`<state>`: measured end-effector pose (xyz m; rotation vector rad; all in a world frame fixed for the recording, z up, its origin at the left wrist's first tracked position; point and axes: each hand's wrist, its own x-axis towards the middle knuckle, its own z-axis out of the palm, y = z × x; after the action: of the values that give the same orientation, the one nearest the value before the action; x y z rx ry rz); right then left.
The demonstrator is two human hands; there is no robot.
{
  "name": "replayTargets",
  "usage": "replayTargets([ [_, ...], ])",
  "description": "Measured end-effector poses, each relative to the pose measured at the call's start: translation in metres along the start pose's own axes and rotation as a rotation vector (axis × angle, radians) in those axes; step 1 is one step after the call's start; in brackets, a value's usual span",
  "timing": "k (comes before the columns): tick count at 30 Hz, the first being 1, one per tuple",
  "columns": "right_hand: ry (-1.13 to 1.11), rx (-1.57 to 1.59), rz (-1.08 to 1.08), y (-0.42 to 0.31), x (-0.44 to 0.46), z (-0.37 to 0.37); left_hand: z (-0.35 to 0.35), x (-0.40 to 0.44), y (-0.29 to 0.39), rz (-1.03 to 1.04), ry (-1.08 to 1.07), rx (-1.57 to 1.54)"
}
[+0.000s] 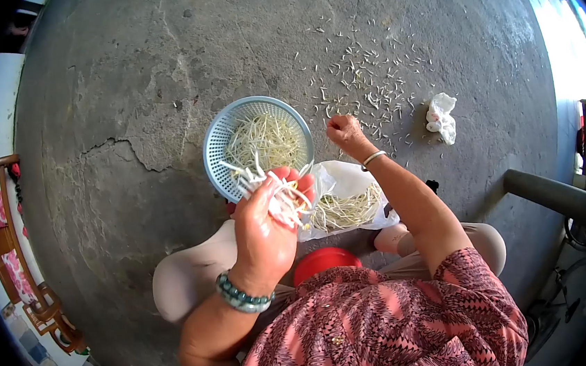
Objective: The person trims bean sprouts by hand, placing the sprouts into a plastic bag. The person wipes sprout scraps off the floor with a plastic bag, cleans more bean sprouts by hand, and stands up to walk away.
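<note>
My left hand (268, 220) is raised in front of the blue colander, its fingers curled round a bunch of white bean sprouts (286, 201). Below it in the colander (215, 155) lies a heap of pale sprouts (261, 140). My right hand (347, 135) is closed above the floor, right of the colander, beside scattered root ends (380, 99); whether it holds anything is too small to tell. Between my knees a white plastic bag (334, 172) stands open with more sprouts (347, 209) in it.
A crumpled white plastic bag (442, 120) lies on the concrete floor (125, 93) to the right. A red object (324, 260) is between my legs. A thick grey bar (559, 198) juts in at the right, and wooden furniture (12, 235) stands at the far left.
</note>
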<state>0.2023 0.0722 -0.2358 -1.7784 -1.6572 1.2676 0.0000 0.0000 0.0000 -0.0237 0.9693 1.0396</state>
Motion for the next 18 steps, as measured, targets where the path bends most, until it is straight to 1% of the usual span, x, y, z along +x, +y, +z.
replayTargets([
  [2,-0.025,0.151,-0.082,-0.016,0.001,-0.004,0.004,0.017,-0.006,-0.032,-0.028,-0.034],
  [3,-0.152,0.064,-0.264,-0.054,-0.013,0.001,0.001,-0.009,0.003,-0.010,-0.064,-0.009],
  [5,-0.110,-0.365,-0.460,-0.087,-0.042,-0.002,0.001,-0.014,-0.001,-0.020,-0.095,-0.027],
  [6,-0.055,-0.396,-0.565,-0.096,-0.052,-0.009,0.000,-0.016,-0.004,-0.027,-0.112,-0.027],
  [7,-0.209,-0.116,-0.361,-0.136,-0.070,-0.035,0.001,-0.017,-0.005,-0.032,-0.129,-0.015],
  [9,-0.111,0.371,-0.230,-0.130,-0.075,-0.045,0.001,-0.022,-0.007,-0.036,-0.172,-0.004],
  [11,-0.011,0.310,-0.189,-0.163,-0.107,-0.078,0.001,-0.024,-0.010,-0.038,-0.198,0.040],
  [12,0.024,0.247,-0.243,-0.164,-0.117,-0.086,0.002,-0.027,-0.009,-0.052,-0.226,0.060],
  [15,0.010,0.269,-0.233,-0.194,-0.157,-0.095,-0.002,-0.034,-0.004,-0.095,-0.240,0.029],
  [16,-0.014,0.332,-0.197,-0.196,-0.166,-0.091,-0.005,-0.036,-0.002,-0.102,-0.265,0.003],
  [17,-0.054,0.334,-0.176,-0.196,-0.173,-0.088,-0.007,-0.037,-0.001,-0.079,-0.232,0.005],
  [18,-0.032,0.361,-0.180,-0.192,-0.178,-0.080,-0.011,-0.039,0.000,-0.057,-0.196,0.007],
])
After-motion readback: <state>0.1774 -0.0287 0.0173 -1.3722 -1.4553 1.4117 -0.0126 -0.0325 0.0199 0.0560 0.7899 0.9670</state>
